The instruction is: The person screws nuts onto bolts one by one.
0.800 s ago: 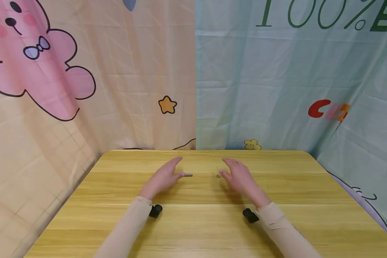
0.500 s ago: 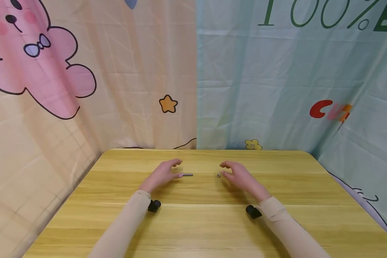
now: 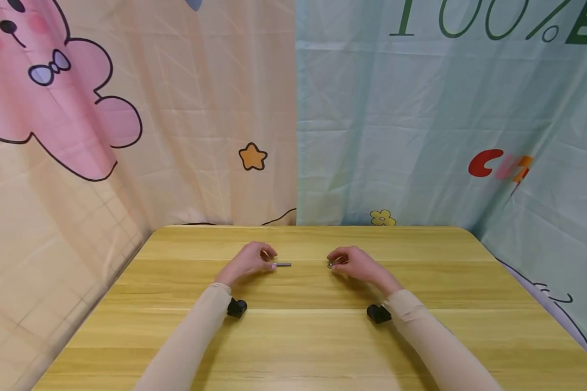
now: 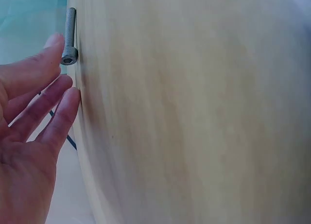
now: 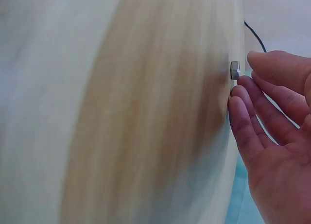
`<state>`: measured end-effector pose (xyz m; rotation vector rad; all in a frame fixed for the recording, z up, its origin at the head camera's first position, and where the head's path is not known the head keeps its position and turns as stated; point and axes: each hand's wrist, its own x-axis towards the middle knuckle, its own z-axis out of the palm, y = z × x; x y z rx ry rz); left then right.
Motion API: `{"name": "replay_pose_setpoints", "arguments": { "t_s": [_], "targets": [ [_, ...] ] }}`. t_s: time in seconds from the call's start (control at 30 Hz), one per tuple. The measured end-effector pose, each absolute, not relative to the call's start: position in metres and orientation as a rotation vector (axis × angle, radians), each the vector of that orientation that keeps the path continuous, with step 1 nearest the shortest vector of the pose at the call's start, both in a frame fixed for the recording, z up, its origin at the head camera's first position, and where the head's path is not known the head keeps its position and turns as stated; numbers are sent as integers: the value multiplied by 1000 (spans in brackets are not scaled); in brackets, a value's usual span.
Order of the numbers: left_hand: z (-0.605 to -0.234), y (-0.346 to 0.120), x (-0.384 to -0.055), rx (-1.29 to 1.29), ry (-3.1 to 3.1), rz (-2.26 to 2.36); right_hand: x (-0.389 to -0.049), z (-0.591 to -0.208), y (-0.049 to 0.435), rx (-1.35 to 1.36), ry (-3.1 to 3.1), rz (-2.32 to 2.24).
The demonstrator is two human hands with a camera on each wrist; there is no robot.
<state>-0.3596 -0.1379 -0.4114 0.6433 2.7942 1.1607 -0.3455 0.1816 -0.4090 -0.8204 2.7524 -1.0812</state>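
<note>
A grey metal socket-head bolt (image 3: 284, 264) lies on the wooden table, its shank pointing right. My left hand (image 3: 247, 262) is at its head end; in the left wrist view the thumb overlaps the side of the bolt (image 4: 70, 34) and the fingers bend loosely below the head, with a gap between. Farther right a small hex nut (image 3: 330, 265) stands at the fingertips of my right hand (image 3: 360, 264). The right wrist view has the nut (image 5: 235, 70) resting on the table between the parted thumb and fingers, close to both, not pinched.
The wooden table (image 3: 293, 336) spreads out under both forearms. Behind it hang a peach curtain (image 3: 200, 136) and a pale blue curtain (image 3: 396, 119), meeting in the middle. A black wrist camera (image 3: 237, 308) sits on the left wrist, another black camera (image 3: 378, 314) on the right.
Both hands' fingers have curled inward and come lower, nearer the bolt and the nut. The bolt and the nut have stayed where they lay.
</note>
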Motion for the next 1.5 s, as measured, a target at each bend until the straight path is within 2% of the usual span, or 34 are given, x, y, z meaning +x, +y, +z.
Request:
{"name": "replay_pose_setpoints", "arguments": {
  "t_s": [0.27,1.5],
  "targets": [
    [-412,-138,-363,658,2747,1206,-353,-412,179,-855,2677,-1153],
    [-419,-127,-364,617,2784,1154,-356,-418,173,-696,2720,-1121]
  ]
}}
